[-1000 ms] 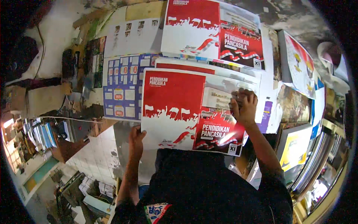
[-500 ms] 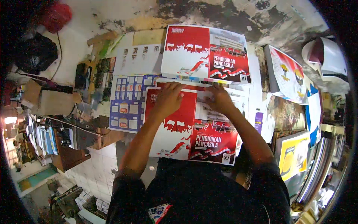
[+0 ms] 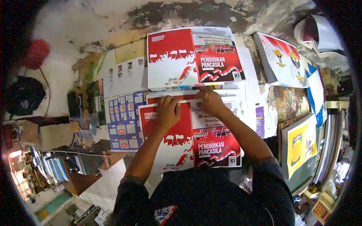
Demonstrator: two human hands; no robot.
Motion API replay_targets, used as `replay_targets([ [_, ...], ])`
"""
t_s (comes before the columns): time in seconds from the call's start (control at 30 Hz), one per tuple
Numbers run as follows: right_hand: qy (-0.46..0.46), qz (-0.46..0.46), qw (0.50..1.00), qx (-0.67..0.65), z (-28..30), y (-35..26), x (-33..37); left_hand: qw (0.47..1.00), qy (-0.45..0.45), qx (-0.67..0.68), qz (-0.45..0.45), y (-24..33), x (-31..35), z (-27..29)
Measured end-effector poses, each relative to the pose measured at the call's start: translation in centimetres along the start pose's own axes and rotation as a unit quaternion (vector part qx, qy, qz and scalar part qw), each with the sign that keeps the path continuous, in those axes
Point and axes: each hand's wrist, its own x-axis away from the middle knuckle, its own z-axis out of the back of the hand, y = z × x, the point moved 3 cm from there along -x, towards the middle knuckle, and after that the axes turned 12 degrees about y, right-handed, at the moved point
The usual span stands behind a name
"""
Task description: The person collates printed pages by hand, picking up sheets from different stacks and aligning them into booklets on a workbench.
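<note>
In front of me lies a red-and-white printed cover sheet (image 3: 173, 130), its near edge against my dark shirt. My left hand (image 3: 168, 111) rests on the red part near its far edge, fingers stretched out flat on the paper. At that same far edge, to the right, my right hand (image 3: 212, 102) has its fingers bent together on the paper; their tips are partly hidden. Another sheet of the same print (image 3: 160, 99) shows as a strip beneath, sticking out past the far edge. Beyond it sits a stack of matching cover sheets (image 3: 171, 47).
Left of the sheets lies a purple sheet with small white panels (image 3: 122, 116). A thick stack with a red-and-white print (image 3: 279, 60) stands at the right, and a stack topped by a yellow print (image 3: 296, 150) lies nearer. A black plastic bag (image 3: 26, 96) is at far left.
My right hand has moved left and closer to my left hand along the far edge. The view has shifted, and the near sheet appears lower and slightly left.
</note>
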Motion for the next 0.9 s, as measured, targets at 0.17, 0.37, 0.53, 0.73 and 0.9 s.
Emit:
replay_targets([
  [0.17,0.064,0.064,0.996,0.002,1.2,-1.2,0.5,0.999,-0.011,-0.032,0.02,0.4,0.6,-0.2],
  [0.37,0.11,0.094,0.988,-0.046,1.0,-2.2,1.1,0.998,-0.022,-0.062,0.014,0.2,0.9,0.0],
  [0.53,0.183,0.161,0.967,-0.076,0.4,-1.9,1.5,0.997,-0.033,-0.064,-0.012,-0.2,0.7,-0.1],
  [0.73,0.186,0.143,0.969,-0.076,-0.1,-1.5,1.6,0.998,-0.031,-0.054,-0.022,0.4,0.2,0.3],
  [0.9,0.201,0.164,0.962,-0.081,-0.2,-1.6,1.6,0.997,-0.066,-0.039,-0.029,0.5,0.6,0.4],
])
